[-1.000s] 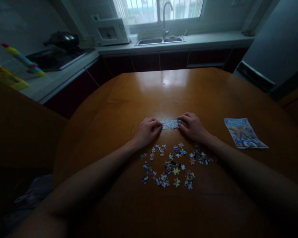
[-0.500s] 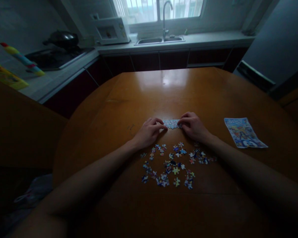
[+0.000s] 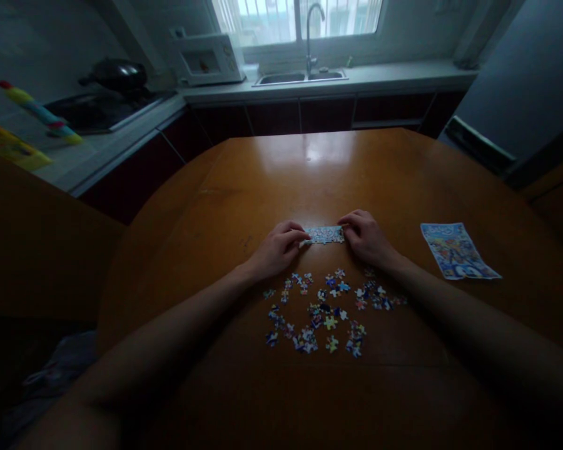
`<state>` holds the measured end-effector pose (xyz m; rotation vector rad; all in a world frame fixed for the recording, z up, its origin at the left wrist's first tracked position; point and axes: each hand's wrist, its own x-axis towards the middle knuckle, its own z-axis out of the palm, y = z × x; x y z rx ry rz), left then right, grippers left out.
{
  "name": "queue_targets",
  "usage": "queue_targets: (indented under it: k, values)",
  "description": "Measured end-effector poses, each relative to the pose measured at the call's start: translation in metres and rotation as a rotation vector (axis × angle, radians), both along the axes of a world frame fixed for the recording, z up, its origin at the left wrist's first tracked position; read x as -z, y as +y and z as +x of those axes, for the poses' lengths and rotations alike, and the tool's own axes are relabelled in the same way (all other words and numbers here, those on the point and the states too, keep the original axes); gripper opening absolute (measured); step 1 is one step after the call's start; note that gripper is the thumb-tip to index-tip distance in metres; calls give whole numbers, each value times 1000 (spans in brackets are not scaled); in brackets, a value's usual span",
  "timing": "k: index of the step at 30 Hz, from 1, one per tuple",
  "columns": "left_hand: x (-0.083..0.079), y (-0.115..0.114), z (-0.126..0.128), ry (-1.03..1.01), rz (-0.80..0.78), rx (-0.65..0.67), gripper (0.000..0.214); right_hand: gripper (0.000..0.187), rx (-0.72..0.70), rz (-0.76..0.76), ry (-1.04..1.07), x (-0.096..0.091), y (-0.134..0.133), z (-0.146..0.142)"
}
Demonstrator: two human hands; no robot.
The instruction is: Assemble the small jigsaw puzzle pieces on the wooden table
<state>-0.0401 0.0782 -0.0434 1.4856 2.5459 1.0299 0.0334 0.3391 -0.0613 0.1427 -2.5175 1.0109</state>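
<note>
A joined strip of jigsaw puzzle (image 3: 325,234), pale blue and white, lies flat on the wooden table. At its left end, my left hand (image 3: 282,247) grips the edge with thumb and fingers. My right hand (image 3: 366,239) has its fingers bent around the right end, touching the strip there. The lower edge of the strip shows knobs and gaps. Closer to me, loose puzzle pieces (image 3: 329,322) are scattered in small heaps between my forearms. Fingertips of both hands partly cover the strip's ends.
A printed picture sheet (image 3: 458,251) lies on the table (image 3: 272,181) to the right. Past the table's far edge are a counter with a sink (image 3: 281,79), a microwave (image 3: 209,59) and a stove with a black pan (image 3: 119,74). A fridge (image 3: 516,81) stands right.
My hands have drawn slightly apart, so more of the strip's ends shows between them. The view has shifted a little; the loose pieces lie as before.
</note>
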Motion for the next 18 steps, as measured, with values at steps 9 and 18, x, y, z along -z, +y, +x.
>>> queue_targets:
  k: [9, 18]
  values:
    - [-49, -21, -17, -192, -442, 235, 14, 17, 15, -58, -4, 0, 4, -7]
    - [-77, -40, 12, -250, -822, 211, 17, 15, 42, -54, -21, -1, 3, -9]
